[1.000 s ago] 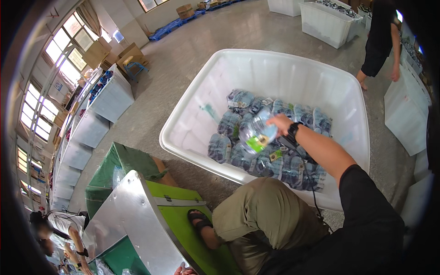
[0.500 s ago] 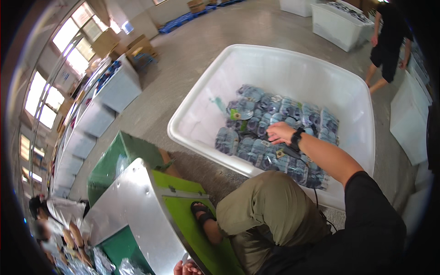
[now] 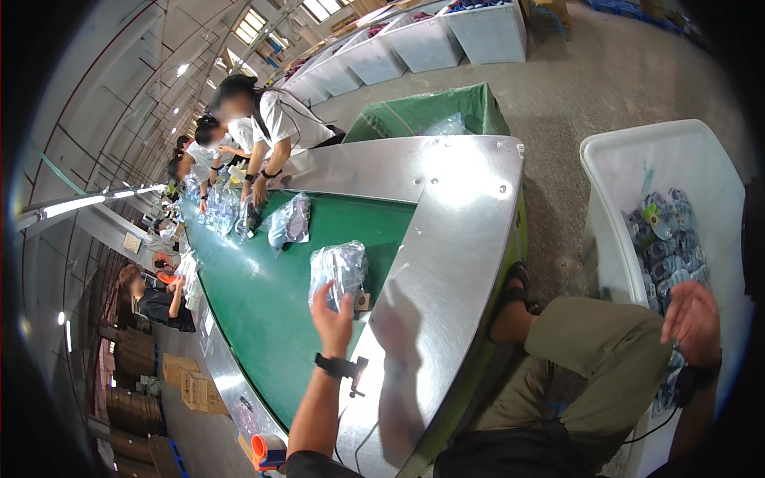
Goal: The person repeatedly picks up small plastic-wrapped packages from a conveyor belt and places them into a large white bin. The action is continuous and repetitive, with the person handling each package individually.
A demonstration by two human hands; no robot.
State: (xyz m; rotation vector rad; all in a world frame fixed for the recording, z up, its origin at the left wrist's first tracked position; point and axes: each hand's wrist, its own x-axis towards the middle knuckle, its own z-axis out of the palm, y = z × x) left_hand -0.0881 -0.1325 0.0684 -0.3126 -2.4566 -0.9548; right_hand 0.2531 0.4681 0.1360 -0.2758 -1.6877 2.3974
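Note:
On the green conveyor belt (image 3: 263, 295) lies a clear plastic bag (image 3: 339, 267) with something bluish-grey inside and a small tag at its near corner. My left hand (image 3: 333, 315) is open at the near side of this bag, thumb and fingers apart; whether it touches the bag I cannot tell. Over the near edge of the white bin (image 3: 610, 183) is my right hand (image 3: 692, 323), its fingers loosely spread and nothing visible in them. Below it, several rows of bluish packed goods (image 3: 669, 239) that look like footwear fill the bin's bottom.
A wide metal rim (image 3: 446, 263) borders the belt. Farther along, another bag (image 3: 288, 221) lies near a co-worker (image 3: 275, 127) whose hands handle bags. A green container (image 3: 430, 107) stands behind the rim, with white bins (image 3: 486, 36) beyond. An orange tape roll (image 3: 267, 446) sits at lower left.
My view has swung left to the belt. The left hand has risen from the lower edge toward the bag. My right hand has drawn back from the goods to the bin's near side.

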